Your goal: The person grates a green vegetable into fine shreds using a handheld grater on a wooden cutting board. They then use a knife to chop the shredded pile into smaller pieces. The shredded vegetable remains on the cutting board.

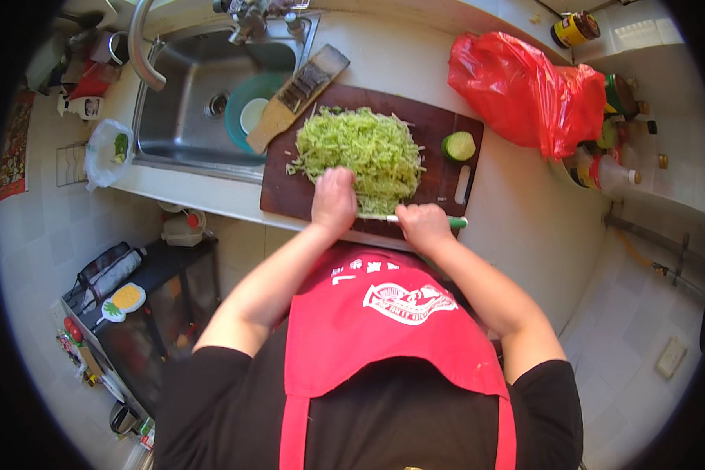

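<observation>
A heap of pale green vegetable shreds (361, 147) covers the middle of a dark brown cutting board (282, 188). My right hand (426, 226) grips a knife (458, 222) with a green and white handle at the board's near edge. Its blade lies along the front of the heap, partly hidden by shreds. My left hand (335, 200) is at the heap's near left side with fingers bent; whether it holds any shreds is hidden. A cut end of green vegetable (459, 145) rests on the board's right side, beside the slot handle.
Left of the board, a wooden slicer (296, 97) rests across the board's corner and a teal basin (235, 111) in the steel sink (179, 129). Behind on the right lies a red plastic bag (523, 88), near several bottles (614, 170). A bag-lined bin (107, 155) hangs left of the sink.
</observation>
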A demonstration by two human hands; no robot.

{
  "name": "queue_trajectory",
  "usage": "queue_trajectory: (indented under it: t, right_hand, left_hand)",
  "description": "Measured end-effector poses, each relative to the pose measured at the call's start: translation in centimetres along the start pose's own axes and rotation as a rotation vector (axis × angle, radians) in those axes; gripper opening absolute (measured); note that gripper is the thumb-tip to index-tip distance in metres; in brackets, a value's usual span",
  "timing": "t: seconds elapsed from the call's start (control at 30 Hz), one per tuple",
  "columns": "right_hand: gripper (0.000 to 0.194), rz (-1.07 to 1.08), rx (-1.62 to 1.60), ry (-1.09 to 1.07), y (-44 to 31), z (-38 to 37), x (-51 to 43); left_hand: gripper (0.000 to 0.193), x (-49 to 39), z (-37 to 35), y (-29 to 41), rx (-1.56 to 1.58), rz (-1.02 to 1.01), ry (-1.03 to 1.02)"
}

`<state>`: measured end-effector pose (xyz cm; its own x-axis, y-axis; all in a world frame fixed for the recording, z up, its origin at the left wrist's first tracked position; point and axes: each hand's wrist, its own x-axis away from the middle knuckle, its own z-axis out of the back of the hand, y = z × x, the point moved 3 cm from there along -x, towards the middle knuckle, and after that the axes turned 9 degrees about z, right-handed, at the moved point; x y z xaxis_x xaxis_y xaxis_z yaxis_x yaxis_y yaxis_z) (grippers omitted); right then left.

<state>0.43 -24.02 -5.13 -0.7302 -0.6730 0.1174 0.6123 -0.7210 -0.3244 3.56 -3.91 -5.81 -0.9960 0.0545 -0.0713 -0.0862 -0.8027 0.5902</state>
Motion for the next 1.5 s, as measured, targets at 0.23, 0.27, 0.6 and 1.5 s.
queue_trajectory:
  t: [0.23,0.27,0.6,1.5]
  right_hand:
    - [0.013,-0.015,0.020,0.000,0.9,0.8,-1.3]
    - [0.013,-0.006,-0.002,0.003,1.0,0.6,-1.4]
    - [0.006,-0.032,0.037,0.024,1.5,1.7,-2.8]
    - [0.023,-0.362,-0.523,-0.172,-0.7,5.7,-1.9]
  left_hand:
    - [0.018,-1.7,0.5,-0.3,0.029,0.013,0.027]
    - [0.018,-1.7,0.2,-0.4,0.024,-0.005,0.020]
    - [0.018,-5.2,0.6,-0.5,0.044,-0.081,0.065]
    - [0.067,-5.5,8.5,-14.4,-0.447,0.272,0.181]
